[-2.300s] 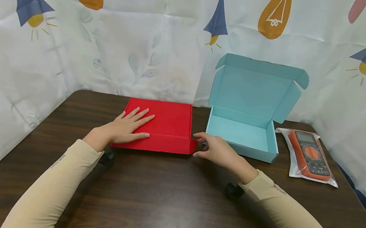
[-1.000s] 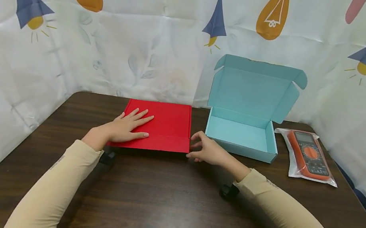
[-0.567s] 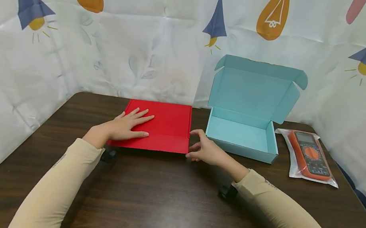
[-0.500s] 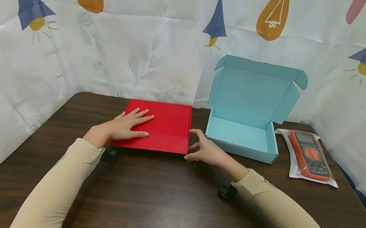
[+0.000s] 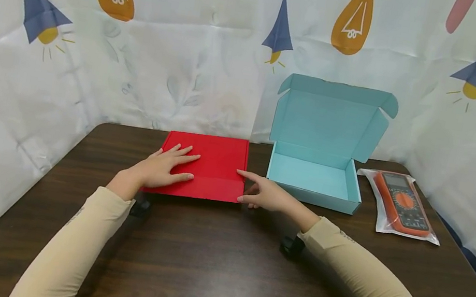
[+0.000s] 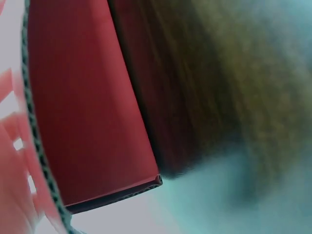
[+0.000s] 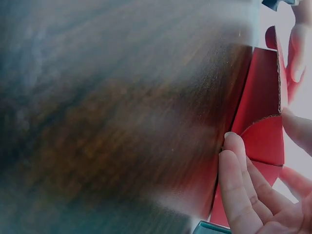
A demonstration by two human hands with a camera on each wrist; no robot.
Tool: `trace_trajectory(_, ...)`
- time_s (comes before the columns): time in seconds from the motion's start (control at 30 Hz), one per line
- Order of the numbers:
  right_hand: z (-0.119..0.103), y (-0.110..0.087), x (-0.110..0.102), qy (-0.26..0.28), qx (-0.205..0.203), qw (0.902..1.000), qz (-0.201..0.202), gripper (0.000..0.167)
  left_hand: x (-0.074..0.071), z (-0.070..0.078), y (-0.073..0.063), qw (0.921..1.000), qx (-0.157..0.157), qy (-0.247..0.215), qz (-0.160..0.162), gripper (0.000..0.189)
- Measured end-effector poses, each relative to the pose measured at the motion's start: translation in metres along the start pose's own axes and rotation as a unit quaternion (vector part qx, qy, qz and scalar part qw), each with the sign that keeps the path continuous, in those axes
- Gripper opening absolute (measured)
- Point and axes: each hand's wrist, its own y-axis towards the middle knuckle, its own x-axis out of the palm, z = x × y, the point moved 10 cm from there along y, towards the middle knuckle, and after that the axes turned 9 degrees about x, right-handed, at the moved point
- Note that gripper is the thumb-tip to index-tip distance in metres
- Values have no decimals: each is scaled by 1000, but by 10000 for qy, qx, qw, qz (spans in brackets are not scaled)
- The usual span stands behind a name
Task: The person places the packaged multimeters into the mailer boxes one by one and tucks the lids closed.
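A red cardboard mailer box (image 5: 218, 150) lies at the back left of the table, its lid down. In the left wrist view a corrugated lid edge (image 6: 36, 131) stands out from the red front wall (image 6: 87, 112). My left hand (image 5: 161, 167) rests flat on the lid's left part, fingers spread. At the right front corner, my right hand (image 5: 266, 192) holds the box's side, index finger over the lid and thumb at the front edge. The right wrist view shows its fingers (image 7: 234, 185) bent beside a rounded side flap (image 7: 265, 139).
A light-blue box (image 5: 316, 175) stands with its lid raised, close to the right hand. Farther right lies an orange multimeter (image 5: 404, 202) in a clear plastic bag. The dark wooden table (image 5: 217, 271) runs back to a patterned curtain (image 5: 231, 74).
The red side flap that stuck out at the right front corner has been folded in. My right hand has moved left onto the corner; the left hand has stayed on the lid.
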Motion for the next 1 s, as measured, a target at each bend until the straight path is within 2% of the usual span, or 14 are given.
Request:
trace_trajectory(0.33,3,3,0,54,11,10000,-17,79,-8,2,-12,9983,-94,154,561,73)
trace_trajectory(0.53,3,4,-1,71,51,10000,-18,79,-19,-1,-25,9957,-330,239,831,73)
trace_trajectory(0.63,3,4,-2,112,70,9999,-10,79,-29,-3,-31,9927,-552,128,1062,71)
trace_trajectory(0.77,2,3,-2,153,65,9998,-54,79,-37,-7,-41,9858,-894,-246,1398,67)
trace_trajectory(0.9,1,2,0,155,72,9998,-75,79,-38,-8,-53,9789,-1078,-639,1613,66)
trace_trajectory(1.0,2,2,0,174,116,9998,-67,79,-38,-7,-61,9764,-1154,-752,1664,67)
